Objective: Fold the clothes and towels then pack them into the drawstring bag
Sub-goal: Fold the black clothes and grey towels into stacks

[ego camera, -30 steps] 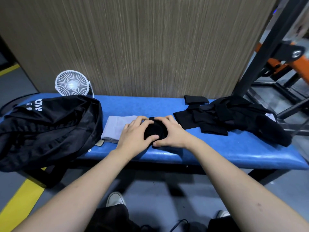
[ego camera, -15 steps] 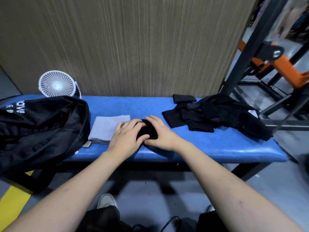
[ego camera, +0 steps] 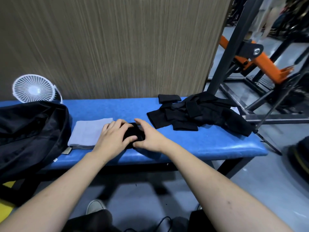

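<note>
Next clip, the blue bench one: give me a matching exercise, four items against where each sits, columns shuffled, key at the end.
Items:
1. white fan
2. grey folded towel
3. small black cloth
4. unfolded black pile

Places:
A. under both hands at the bench's front middle
B. right part of the bench
C. behind the black bag, far left
D. between the bag and the left hand

Pairs: 1-C, 2-D, 3-A, 4-B
</note>
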Tool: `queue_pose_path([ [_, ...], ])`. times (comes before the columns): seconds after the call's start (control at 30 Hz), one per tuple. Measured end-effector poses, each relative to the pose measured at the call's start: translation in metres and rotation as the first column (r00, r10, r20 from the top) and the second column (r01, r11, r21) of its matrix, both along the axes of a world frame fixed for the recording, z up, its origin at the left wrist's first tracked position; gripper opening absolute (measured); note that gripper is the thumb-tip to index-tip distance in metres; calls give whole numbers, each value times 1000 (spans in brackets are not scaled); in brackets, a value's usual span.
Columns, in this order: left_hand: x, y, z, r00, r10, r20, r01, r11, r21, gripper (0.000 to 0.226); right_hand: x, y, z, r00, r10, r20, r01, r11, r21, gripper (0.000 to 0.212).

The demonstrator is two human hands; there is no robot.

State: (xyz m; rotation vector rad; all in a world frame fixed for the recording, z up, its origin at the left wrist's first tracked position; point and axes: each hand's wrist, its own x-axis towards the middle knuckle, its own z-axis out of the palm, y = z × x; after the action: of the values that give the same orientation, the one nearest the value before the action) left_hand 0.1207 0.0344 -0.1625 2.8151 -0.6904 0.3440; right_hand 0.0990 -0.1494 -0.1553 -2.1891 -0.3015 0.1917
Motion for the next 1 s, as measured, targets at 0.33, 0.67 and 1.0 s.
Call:
queue_pose_path([
  [0.33,-3,-45,13,995,-44,88,53,993,-102,30,-11,-59,15,965,-126,229,144,988,-62,41],
  [0.67,-4,-143,7,992,-119,42,124,983,-133,27,-30,-150,9,897,-256,361,370,881,-295,25],
  [1.0,-2,-187,-9,998,-55,-23,51,990,-130,39,-27,-179,-8,850,-277,448,491,724,-484,32],
])
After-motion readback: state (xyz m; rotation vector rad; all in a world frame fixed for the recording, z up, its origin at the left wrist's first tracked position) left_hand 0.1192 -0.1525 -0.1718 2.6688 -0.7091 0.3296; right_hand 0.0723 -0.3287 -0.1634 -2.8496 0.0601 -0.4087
